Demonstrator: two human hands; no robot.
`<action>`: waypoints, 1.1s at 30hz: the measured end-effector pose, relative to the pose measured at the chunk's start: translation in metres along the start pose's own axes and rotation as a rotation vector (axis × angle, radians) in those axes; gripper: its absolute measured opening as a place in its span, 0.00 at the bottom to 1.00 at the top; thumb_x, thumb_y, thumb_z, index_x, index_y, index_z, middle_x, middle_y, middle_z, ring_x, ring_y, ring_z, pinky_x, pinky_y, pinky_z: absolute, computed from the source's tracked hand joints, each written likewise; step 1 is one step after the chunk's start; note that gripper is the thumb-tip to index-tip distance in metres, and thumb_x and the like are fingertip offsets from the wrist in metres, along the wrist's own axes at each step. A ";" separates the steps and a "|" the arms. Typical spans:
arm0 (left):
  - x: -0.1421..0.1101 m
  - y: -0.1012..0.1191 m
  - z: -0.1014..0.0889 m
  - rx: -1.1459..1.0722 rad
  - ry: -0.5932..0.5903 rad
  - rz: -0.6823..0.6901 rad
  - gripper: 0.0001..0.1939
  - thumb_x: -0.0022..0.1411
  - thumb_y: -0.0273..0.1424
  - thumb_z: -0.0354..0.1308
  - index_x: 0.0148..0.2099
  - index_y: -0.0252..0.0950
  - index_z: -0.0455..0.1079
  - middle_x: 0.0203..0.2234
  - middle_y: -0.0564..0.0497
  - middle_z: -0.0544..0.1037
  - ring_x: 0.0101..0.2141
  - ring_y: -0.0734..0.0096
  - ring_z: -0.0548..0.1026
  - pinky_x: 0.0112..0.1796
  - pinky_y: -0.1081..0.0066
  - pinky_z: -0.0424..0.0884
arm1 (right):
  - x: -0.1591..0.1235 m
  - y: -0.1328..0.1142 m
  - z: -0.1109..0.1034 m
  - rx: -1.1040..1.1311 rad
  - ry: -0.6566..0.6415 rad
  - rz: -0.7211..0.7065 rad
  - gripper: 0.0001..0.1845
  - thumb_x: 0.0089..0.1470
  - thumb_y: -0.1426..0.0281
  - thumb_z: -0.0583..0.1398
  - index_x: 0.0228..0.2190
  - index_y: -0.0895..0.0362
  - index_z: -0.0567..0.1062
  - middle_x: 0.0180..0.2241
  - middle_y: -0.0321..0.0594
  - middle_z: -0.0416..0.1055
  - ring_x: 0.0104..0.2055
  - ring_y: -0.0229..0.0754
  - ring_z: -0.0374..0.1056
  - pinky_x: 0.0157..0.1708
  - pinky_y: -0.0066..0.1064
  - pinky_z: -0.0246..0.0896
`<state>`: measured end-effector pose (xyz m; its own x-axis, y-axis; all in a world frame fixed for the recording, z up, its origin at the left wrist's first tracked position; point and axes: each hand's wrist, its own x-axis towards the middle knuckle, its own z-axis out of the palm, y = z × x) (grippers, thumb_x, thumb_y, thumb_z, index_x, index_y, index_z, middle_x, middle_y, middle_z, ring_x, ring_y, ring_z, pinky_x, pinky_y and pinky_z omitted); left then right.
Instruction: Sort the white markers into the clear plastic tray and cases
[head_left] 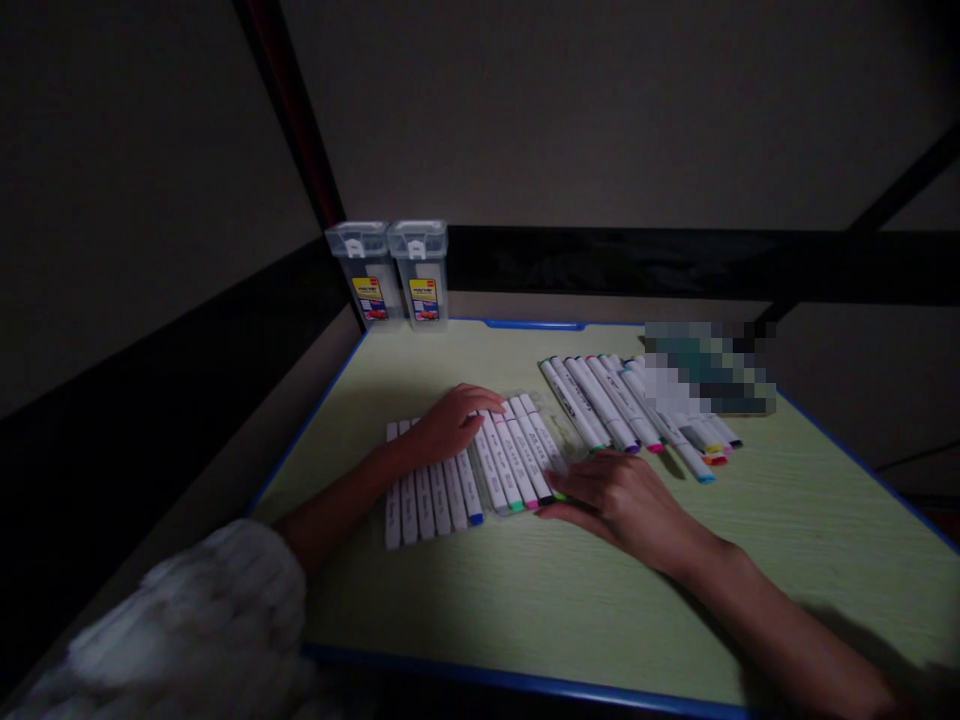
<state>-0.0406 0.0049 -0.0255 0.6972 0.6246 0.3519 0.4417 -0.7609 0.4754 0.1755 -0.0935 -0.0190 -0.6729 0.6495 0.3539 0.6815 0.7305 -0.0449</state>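
Observation:
White markers with coloured ends lie side by side in two groups before me. The left row of markers (427, 500) rests on the table, one showing a blue end. Beside it, a second row of markers (514, 460) lies on a clear plastic tray (512, 511). My left hand (450, 425) reaches over the left row, its fingers stretched across the tops of the tray markers and its thumb apart. At the tray's right edge, my right hand (622, 495) has its fingers closed on the lower part of a marker with a green end (559, 496); the fingers partly hide it.
A loose pile of markers (600, 400) lies to the right, some overlapping. Behind it is a blurred-out flat object (709, 370). Two clear lidded boxes (420, 270) with yellow labels stand at the back left. The pale green table (525, 610) has a blue edge.

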 end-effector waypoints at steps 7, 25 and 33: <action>0.000 -0.001 0.000 0.000 0.005 -0.002 0.17 0.52 0.18 0.43 0.39 0.35 0.68 0.42 0.48 0.73 0.45 0.71 0.68 0.48 0.60 0.62 | 0.000 0.000 -0.001 -0.010 -0.010 -0.008 0.21 0.57 0.59 0.50 0.31 0.61 0.75 0.20 0.40 0.71 0.22 0.40 0.66 0.25 0.34 0.52; 0.001 0.001 -0.001 0.016 -0.020 -0.025 0.17 0.52 0.18 0.44 0.39 0.36 0.70 0.43 0.49 0.73 0.45 0.71 0.67 0.48 0.60 0.62 | 0.003 -0.004 0.000 -0.013 -0.057 -0.041 0.18 0.59 0.63 0.49 0.36 0.60 0.74 0.22 0.38 0.72 0.23 0.38 0.67 0.26 0.32 0.53; 0.002 0.003 -0.003 0.027 -0.035 -0.029 0.17 0.52 0.17 0.44 0.38 0.34 0.71 0.43 0.47 0.72 0.45 0.71 0.68 0.48 0.62 0.63 | 0.002 -0.005 -0.001 -0.077 -0.063 -0.062 0.15 0.57 0.65 0.51 0.36 0.61 0.74 0.21 0.38 0.71 0.23 0.38 0.66 0.26 0.33 0.52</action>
<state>-0.0398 0.0043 -0.0216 0.7030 0.6401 0.3100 0.4766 -0.7475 0.4627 0.1709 -0.0961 -0.0176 -0.7299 0.6170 0.2941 0.6561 0.7531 0.0483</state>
